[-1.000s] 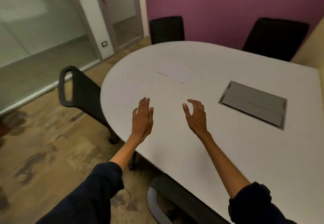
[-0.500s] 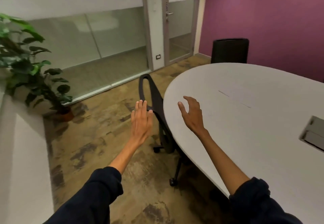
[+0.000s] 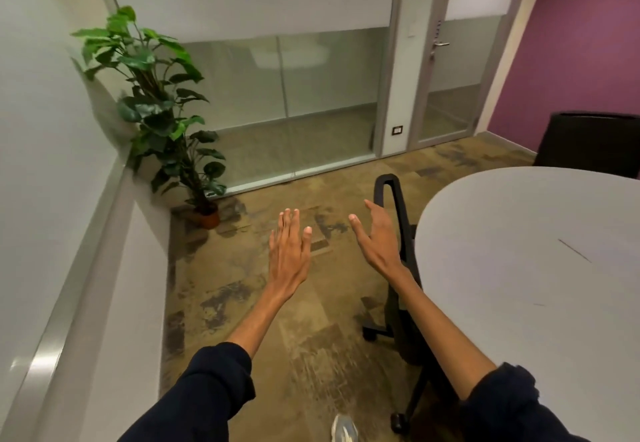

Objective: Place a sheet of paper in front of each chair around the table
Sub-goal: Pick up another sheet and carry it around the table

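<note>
The rounded white table fills the right side. A white sheet of paper lies on it near the right edge, barely distinct from the tabletop. A black chair is tucked against the table's left curve, and a second black chair stands at the far side by the purple wall. My left hand is open over the floor, holding nothing. My right hand is open too, fingers spread, in front of the near chair's back and left of the table.
A potted green plant stands in the left corner beside a white wall ledge. Frosted glass partitions and a glass door close the far side. Brown patterned floor lies between the ledge and the table.
The view has swung left away from the table, bringing the plant and ledge into sight. Both hands stay open and now hang over the floor instead of the tabletop.
</note>
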